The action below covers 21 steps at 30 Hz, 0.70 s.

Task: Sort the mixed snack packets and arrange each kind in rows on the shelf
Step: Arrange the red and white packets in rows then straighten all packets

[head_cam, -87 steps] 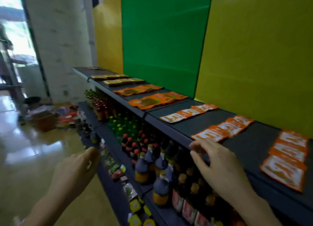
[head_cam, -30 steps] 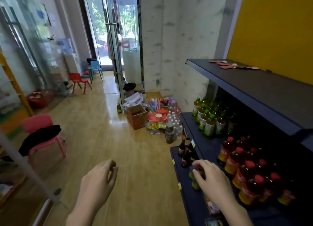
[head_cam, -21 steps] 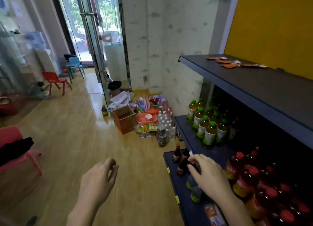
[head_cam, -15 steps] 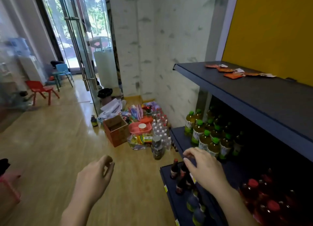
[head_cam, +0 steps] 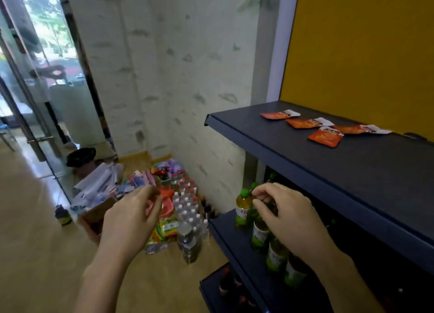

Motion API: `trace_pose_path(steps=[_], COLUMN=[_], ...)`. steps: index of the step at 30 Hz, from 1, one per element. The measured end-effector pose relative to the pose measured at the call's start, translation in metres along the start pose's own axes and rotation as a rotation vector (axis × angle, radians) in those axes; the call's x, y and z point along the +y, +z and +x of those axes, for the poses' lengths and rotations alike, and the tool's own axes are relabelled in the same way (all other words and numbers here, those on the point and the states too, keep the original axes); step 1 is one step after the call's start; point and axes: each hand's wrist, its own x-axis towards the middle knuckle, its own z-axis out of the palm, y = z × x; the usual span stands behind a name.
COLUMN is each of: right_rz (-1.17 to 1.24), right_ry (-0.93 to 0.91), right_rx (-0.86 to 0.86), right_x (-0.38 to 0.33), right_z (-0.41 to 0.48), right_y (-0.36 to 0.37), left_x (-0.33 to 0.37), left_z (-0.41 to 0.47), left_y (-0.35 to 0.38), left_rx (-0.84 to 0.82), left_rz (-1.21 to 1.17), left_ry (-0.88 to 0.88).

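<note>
Yellow panel: fills the upper right of the frame behind the shelving. A pale mottled wall takes the centre.
Top shelf: dark blue-grey metal with a folded front lip. It runs from the centre right down to the lower right edge and carries the packets near its back.
Floor heap: colourful wrappers and small clear bottles with red and white caps, on the wooden floor at the centre bottom, close to the wall.
Green-capped bottles: a row holding yellow-green drink, on the board below the top one, lower centre right.
Left hand: lower centre left, in the air in front of the floor heap. It is blurred, its fingers are loosely bent, and it grasps nothing.
Right hand: lower right, in front of the green-capped bottles, with fingers curled and tips close together. Whether it touches or grasps a bottle cannot be told.
Snack packets: four flat sachets, orange-red with a white end, in the upper right. Three lie in a loose line along the back of the top shelf, and the fourth lies just in front of that line.
Writing: the bottle labels are white with green print and the packet ends carry a dark picture. No word is legible.
</note>
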Motion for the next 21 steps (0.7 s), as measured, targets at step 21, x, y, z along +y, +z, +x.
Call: trace_pose_path(steps=[21], right_rz=[-0.280], right_ry=[0.965], right_rx=[0.207], right_x=[0.070], right_z=[0.170], right_y=[-0.070], left_x=[0.174], left_z=[0.314], left_y=[0.137], left_rx=[-0.385], left_rz=[-0.383], left_ry=[0.666])
